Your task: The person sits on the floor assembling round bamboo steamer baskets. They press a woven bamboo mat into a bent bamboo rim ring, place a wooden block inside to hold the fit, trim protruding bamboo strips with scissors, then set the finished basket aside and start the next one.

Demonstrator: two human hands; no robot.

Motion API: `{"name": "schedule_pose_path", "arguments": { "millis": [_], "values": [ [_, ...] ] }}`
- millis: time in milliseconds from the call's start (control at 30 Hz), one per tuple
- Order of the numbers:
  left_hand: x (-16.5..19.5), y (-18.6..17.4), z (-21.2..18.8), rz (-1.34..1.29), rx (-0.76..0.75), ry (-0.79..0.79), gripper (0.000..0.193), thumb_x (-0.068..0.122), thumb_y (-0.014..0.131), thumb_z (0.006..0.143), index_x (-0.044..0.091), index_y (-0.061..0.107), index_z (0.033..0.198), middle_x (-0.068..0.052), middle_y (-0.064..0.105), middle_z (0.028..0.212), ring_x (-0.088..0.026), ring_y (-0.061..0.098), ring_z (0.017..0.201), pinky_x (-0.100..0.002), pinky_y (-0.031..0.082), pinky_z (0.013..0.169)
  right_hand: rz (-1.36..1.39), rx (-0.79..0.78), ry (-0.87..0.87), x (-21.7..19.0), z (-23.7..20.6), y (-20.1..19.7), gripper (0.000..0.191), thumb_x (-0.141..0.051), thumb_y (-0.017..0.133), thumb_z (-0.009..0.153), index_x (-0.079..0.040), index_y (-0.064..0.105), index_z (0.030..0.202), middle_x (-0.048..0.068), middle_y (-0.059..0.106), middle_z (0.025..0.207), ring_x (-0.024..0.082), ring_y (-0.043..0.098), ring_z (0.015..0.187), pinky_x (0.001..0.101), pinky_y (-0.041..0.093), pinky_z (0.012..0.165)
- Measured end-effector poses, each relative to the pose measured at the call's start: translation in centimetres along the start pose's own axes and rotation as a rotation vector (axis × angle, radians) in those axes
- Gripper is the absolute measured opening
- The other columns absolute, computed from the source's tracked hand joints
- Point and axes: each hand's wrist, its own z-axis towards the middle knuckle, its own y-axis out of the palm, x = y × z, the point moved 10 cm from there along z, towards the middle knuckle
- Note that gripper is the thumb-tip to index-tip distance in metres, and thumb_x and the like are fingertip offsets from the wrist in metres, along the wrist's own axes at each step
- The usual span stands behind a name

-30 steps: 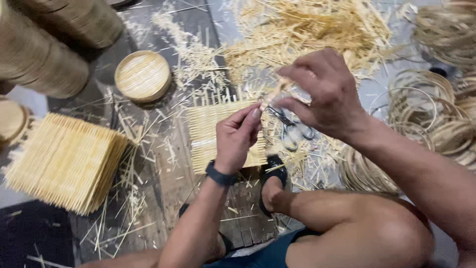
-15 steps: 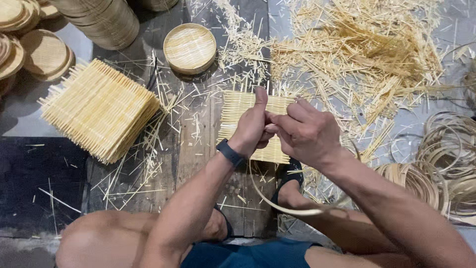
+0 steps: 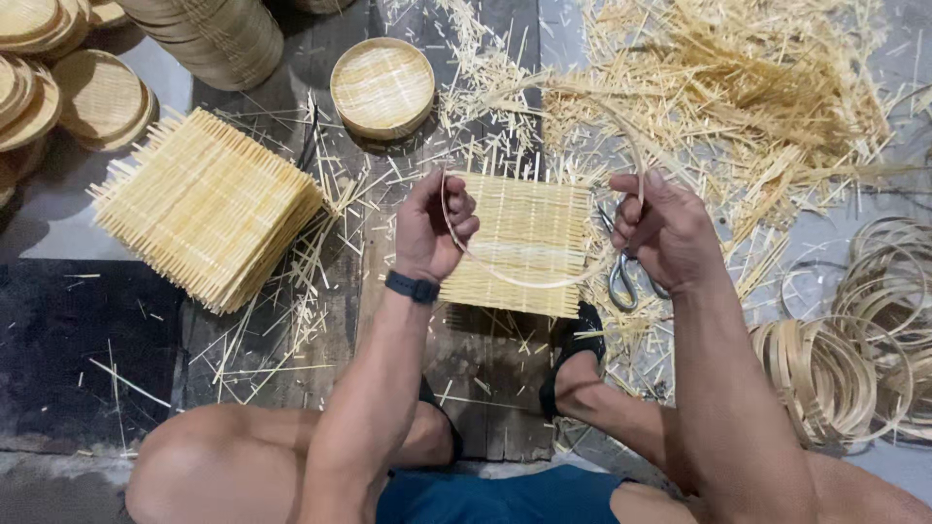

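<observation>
A thin bamboo strip (image 3: 529, 283) is bent into a wide loop between both hands. My left hand (image 3: 432, 228) pinches one end of it, my right hand (image 3: 663, 233) grips the other side. The loop hangs just above a square woven bamboo mat (image 3: 524, 228) that lies on the dark wooden boards. Metal scissors (image 3: 621, 277) lie beside the mat, partly hidden under my right hand. A black band sits on my left wrist.
A stack of square woven mats (image 3: 209, 204) lies at the left. A round woven tray (image 3: 382, 85) and piles of round trays (image 3: 58, 87) sit behind. Loose bamboo shavings (image 3: 738, 87) cover the upper right. Bamboo hoops (image 3: 854, 340) pile at the right. My foot (image 3: 573, 364) rests below the mat.
The hands were close together over the mat; they have drawn apart and the strip now spreads into a wide loop between them.
</observation>
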Motion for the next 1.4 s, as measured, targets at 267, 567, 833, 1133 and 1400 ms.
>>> {"name": "schedule_pose_path", "arguments": {
  "millis": [267, 567, 833, 1133, 1400],
  "values": [
    [-1.2, -1.2, -0.9, 0.27, 0.105, -0.202, 0.036, 0.033, 0.069, 0.099, 0.003, 0.068, 0.079, 0.003, 0.052, 0.053, -0.007, 0.041, 0.043, -0.022, 0.028, 0.038, 0.075, -0.05, 0.141, 3.5, 1.0, -1.1, 0.041, -0.035, 0.061, 0.105, 0.005, 0.069, 0.104, 0.001, 0.051, 0.067, 0.011, 0.044, 0.058, 0.026, 0.036, 0.051],
    [-3.5, -3.6, -1.6, 0.302, 0.106, -0.336, 0.031, 0.026, 0.072, 0.097, 0.004, 0.066, 0.075, 0.005, 0.048, 0.051, -0.005, 0.036, 0.039, -0.02, 0.024, 0.034, -0.102, -0.049, 0.271, 5.2, 1.3, -2.4, 0.037, -0.033, 0.065, 0.109, -0.001, 0.061, 0.091, -0.006, 0.035, 0.063, 0.006, 0.032, 0.053, 0.0221, 0.026, 0.043],
    [-3.2, -5.7, -1.4, -0.093, 0.311, -0.094, 0.036, 0.029, 0.052, 0.097, 0.003, 0.066, 0.077, -0.001, 0.052, 0.056, -0.012, 0.045, 0.05, -0.025, 0.032, 0.042, 0.138, 0.022, 0.147, 6.2, 1.0, -1.4, 0.042, -0.039, 0.057, 0.105, 0.002, 0.068, 0.104, 0.0, 0.049, 0.069, 0.013, 0.048, 0.064, 0.0288, 0.043, 0.059],
    [-4.5, -6.8, -2.0, 0.241, 0.254, -0.254, 0.036, 0.026, 0.072, 0.099, 0.009, 0.062, 0.069, 0.004, 0.044, 0.049, -0.007, 0.031, 0.039, -0.022, 0.022, 0.034, 0.131, 0.107, 0.118, 6.5, 1.5, -4.7, 0.038, -0.031, 0.059, 0.107, -0.011, 0.052, 0.075, -0.005, 0.033, 0.06, 0.006, 0.03, 0.047, 0.0219, 0.023, 0.038],
    [-4.0, -4.5, -1.4, -0.206, 0.12, 0.0, 0.035, 0.028, 0.067, 0.097, 0.007, 0.062, 0.07, 0.001, 0.051, 0.054, -0.01, 0.044, 0.048, -0.024, 0.033, 0.041, 0.118, 0.046, 0.161, 6.6, 0.7, -3.2, 0.047, -0.041, 0.051, 0.099, 0.002, 0.068, 0.107, 0.004, 0.061, 0.077, 0.016, 0.059, 0.07, 0.0335, 0.054, 0.067]
  ]
}}
